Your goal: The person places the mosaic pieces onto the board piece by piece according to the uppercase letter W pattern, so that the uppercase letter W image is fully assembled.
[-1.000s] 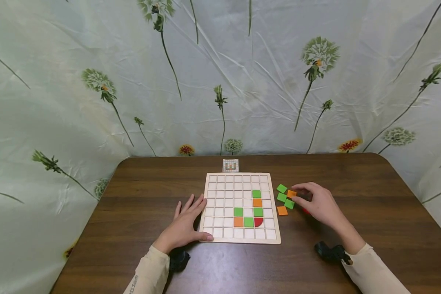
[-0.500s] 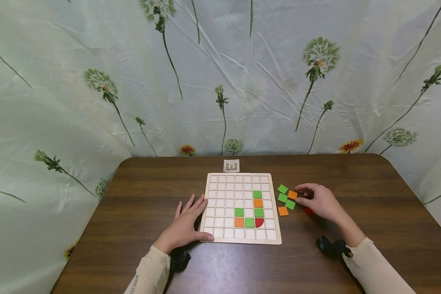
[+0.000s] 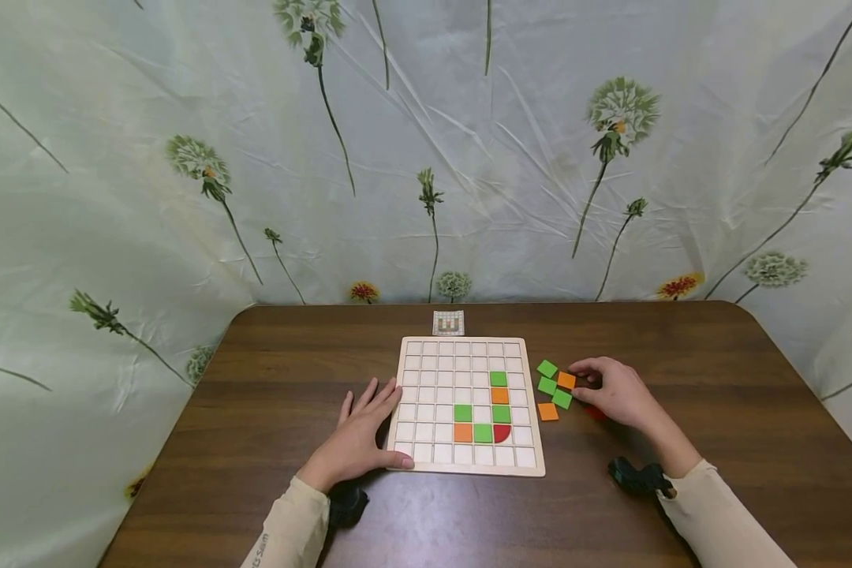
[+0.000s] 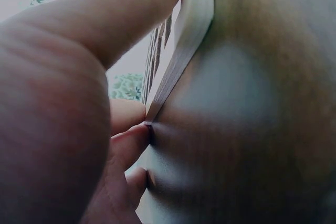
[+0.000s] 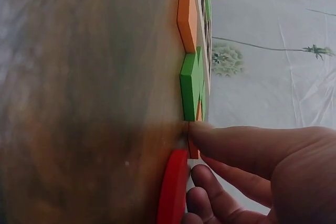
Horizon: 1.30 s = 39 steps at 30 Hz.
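Note:
The wooden grid board [image 3: 536, 465] lies on the table with several green tiles, two orange ones and a red quarter-round tile [image 3: 501, 433] in its squares. Spread fingers of my left hand [image 3: 358, 438] rest along its left edge, the thumb on the near-left corner; the left wrist view shows the board's edge [image 4: 176, 72] between thumb and fingers. Right of the board, my right hand [image 3: 619, 394] is beside an orange tile [image 3: 566, 380], thumb and index finger apart at its right side. In the right wrist view the thumb partly covers that orange tile [image 5: 193, 148].
Three loose green tiles [image 3: 547, 385] and another orange tile [image 3: 548, 412] lie between board and right hand. A red piece [image 3: 595, 412] sits partly under that hand. A small pattern card [image 3: 448, 323] lies behind the board. A flowered cloth [image 3: 397, 158] hangs behind the table.
My right hand has drawn back slightly to the right from the orange tile, showing more of the red piece. The tiles and my left hand stay in place.

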Each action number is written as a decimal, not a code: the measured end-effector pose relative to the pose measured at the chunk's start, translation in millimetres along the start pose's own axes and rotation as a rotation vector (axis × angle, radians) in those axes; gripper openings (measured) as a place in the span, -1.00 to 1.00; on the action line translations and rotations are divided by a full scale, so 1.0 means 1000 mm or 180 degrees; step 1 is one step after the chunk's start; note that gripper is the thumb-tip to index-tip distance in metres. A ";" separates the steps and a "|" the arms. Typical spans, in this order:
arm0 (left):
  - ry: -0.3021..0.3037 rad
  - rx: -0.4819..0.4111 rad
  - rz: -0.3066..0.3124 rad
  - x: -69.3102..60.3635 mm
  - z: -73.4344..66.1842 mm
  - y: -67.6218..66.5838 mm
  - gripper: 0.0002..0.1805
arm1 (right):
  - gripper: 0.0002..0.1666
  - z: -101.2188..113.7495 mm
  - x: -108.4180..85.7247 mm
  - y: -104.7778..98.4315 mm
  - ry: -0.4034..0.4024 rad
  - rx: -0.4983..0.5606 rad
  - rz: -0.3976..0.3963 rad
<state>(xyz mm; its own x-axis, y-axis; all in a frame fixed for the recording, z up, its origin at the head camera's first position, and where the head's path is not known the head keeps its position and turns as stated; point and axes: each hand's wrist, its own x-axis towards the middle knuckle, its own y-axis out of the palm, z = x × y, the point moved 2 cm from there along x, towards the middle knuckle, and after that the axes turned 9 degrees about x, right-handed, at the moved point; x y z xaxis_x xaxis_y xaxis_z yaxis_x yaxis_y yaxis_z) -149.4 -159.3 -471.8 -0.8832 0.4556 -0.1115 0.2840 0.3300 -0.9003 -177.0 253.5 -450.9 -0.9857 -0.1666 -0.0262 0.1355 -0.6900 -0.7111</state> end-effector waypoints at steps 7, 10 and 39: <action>0.0008 -0.0047 -0.0028 -0.001 -0.002 -0.001 0.27 | -0.62 0.002 0.001 0.001 -0.0067 -0.0085 0.0035; 0.0010 -0.0040 -0.0021 -0.001 -0.002 -0.001 0.27 | -0.65 0.002 0.001 0.001 -0.0092 -0.0120 0.0017; 0.0019 -0.0072 -0.0042 0.000 -0.001 -0.001 0.26 | -0.70 0.005 -0.002 0.002 -0.0058 -0.0121 -0.0199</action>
<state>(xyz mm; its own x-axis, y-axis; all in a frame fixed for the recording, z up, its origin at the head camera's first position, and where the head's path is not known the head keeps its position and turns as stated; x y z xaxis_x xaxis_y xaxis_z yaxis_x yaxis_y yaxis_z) -149.3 -158.5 -470.5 -0.8847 0.4560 -0.0972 0.2807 0.3545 -0.8919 -174.5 249.2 -449.1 -0.9900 -0.1372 0.0317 0.0696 -0.6722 -0.7371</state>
